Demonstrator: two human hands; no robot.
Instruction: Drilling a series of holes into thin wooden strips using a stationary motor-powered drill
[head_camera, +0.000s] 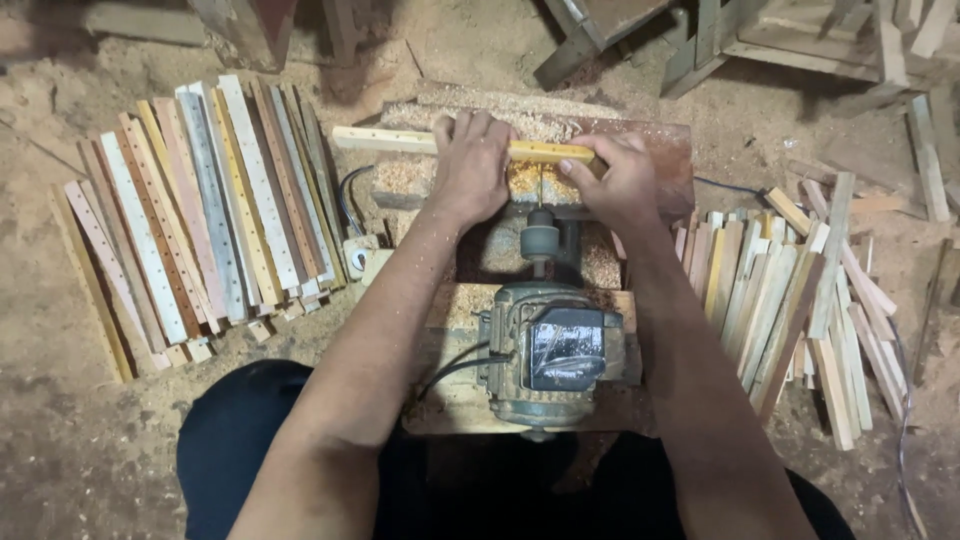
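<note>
On the far left, a row of wooden slats with holes (195, 215) is lying side by side on the sawdust floor (80, 440). They are all pointing the same way, so they look like the ones that are sorted and set apart.

Next to them, the left hand (470, 165) is pressing down on a yellow wooden strip (460, 145). Its fingers are curling over the top of the strip and gripping it, so the strip is not sliding. The strip is lying flat and sideways across a wooden block (650, 150) covered in shavings, right in front of the person.

In the middle, a drill bit (541, 190) is sticking out from a grey-green motor (550, 350) and pointing straight at the strip. The motor is sitting on a board between the person's knees, so the bit is meeting the wood at its edge. I cannot tell for sure if the bit is spinning or already in the wood.

The right hand (620, 180) is holding the other end of the strip, fingers closing around it with the thumb underneath. Two hands are keeping the strip level against the bit.

On the right, a loose pile of plain slats (790, 290) is lying close by, easy to reach.
</note>
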